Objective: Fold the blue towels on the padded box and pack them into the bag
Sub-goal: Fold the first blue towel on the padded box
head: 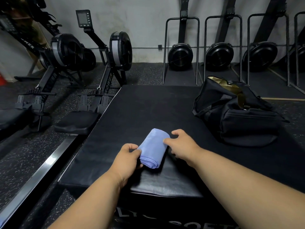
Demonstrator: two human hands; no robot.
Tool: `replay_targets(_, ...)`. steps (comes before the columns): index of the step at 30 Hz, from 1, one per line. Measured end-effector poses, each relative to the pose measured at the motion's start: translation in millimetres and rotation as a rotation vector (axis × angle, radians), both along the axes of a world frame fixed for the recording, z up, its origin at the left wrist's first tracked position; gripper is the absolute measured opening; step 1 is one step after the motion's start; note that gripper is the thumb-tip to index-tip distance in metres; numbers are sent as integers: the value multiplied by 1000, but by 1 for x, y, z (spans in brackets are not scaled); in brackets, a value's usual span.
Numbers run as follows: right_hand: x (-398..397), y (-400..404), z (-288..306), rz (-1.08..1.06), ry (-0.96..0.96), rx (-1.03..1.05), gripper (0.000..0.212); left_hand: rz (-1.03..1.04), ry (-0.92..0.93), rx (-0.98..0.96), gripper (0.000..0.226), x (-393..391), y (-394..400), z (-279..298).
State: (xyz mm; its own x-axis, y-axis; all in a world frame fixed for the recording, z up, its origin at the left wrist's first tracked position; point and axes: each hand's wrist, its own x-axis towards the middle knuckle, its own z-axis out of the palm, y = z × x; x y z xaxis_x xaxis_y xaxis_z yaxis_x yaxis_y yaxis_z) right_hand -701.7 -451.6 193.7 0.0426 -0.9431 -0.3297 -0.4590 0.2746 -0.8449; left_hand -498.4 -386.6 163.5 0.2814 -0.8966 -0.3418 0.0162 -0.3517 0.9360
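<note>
Both hands are at the towel: the left hand pinches its near end between thumb and curled fingers, while the right hand rests spread, loosely bent fingers against its right side, gripping nothing. That blue towel is folded into a thick narrow bundle, its long axis running from the near end, where layered hemmed edges show, away and slightly right toward the bag. It lies on the box, near the front edge, well apart from the bag. Black and unzipped, the bag sits on the far right corner of the box, its tan lining showing in the mouth; I cannot tell what is inside. Left of the box stand rowers on speckled rubber floor; beyond it, more machines stand upright against a grey wall.
</note>
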Motion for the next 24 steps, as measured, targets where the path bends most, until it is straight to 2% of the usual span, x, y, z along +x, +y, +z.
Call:
replay_targets(3, 13, 13, 3, 46, -215, 137, 69, 18, 91, -55, 13, -3, -5, 2)
replay_targets(5, 22, 11, 5, 51, -372, 146, 72, -1, 60, -91, 12, -5, -10, 4)
replay_targets(7, 31, -1, 6, 15, -423, 98, 84, -13, -29, -115, 8, -4, -18, 8)
replay_targets(10, 51, -29, 12, 31, -327, -12, 87, 23, -114, -150, 8, 5, -40, 16)
replay_targets(13, 79, -64, 23, 81, -316, -62, 72, 77, -97, -197, 11, 27, -78, 25)
replay_targets(17, 121, -110, 43, 169, -366, -98, 67, 108, -116, -254, 10, 69, -134, 42)
replay_targets(21, 156, -153, 29, 226, -279, -175, 64, 75, -18, -229, 49, 113, -185, 27)
replay_targets(24, 162, -165, -2, 343, -56, -167, 62, 52, -93, -144, 53, 142, -211, -24)
